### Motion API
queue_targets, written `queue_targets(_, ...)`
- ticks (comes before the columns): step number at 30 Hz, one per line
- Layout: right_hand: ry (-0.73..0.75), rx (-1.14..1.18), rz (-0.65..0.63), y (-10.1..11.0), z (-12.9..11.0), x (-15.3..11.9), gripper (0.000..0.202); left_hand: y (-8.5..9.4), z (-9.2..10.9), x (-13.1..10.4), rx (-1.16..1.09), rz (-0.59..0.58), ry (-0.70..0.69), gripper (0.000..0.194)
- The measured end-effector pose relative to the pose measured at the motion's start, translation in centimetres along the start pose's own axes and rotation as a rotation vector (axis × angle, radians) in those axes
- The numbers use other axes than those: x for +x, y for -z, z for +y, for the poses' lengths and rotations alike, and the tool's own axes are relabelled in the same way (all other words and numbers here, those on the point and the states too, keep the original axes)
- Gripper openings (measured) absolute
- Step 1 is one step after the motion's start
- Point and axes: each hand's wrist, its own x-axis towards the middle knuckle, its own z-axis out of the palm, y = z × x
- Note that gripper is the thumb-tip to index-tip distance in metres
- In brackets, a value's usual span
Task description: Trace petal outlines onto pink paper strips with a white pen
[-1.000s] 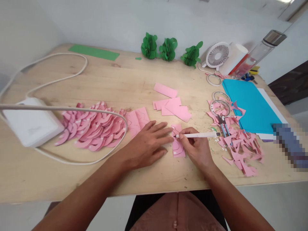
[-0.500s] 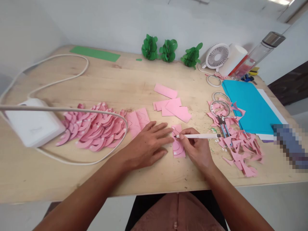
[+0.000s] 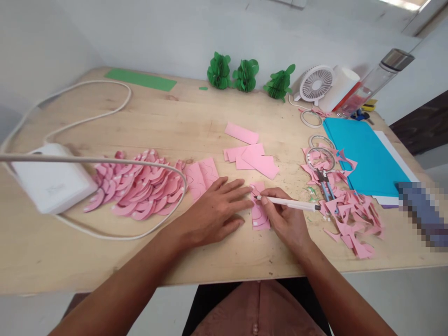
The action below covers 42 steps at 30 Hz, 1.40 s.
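In my right hand [image 3: 285, 219] is a white pen [image 3: 294, 203], pinched near its dark tip. That tip meets a small pink paper strip [image 3: 259, 219] marked with curved lines. My left hand [image 3: 219, 207] lies flat with fingers spread, its fingertips at the strip's left edge. Partly behind the left hand are two pink pieces with drawn curves [image 3: 201, 177]. Farther back, several plain pink strips [image 3: 250, 156] overlap one another. A heap of curved pink cutouts [image 3: 143, 184] spreads to the left.
Pink scraps [image 3: 353, 214] lie at the right, with scissors [image 3: 325, 184] and tape rolls [image 3: 320, 159] among them. Blue sheets [image 3: 364, 156] are beyond. A white box [image 3: 52, 182] and a looping cable [image 3: 140, 237] occupy the left. Green paper shapes [image 3: 245, 75] and a fan [image 3: 317, 84] stand behind.
The pen's rear end has swung slightly toward me, and my right hand has turned a little with it. My left hand stays in place; the camera view has shifted slightly.
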Motion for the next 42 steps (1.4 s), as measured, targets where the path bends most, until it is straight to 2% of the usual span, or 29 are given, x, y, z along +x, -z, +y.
queue_targets(38,-0.005,-0.024,0.000,-0.07,0.27,0.01,0.015,0.02,0.14,0.17,-0.007,-0.002,0.002,0.039)
queue_targets(42,-0.032,0.032,0.009,-0.08,0.33,-0.04,0.016,0.01,0.14,0.14,-0.006,-0.009,0.010,0.038)
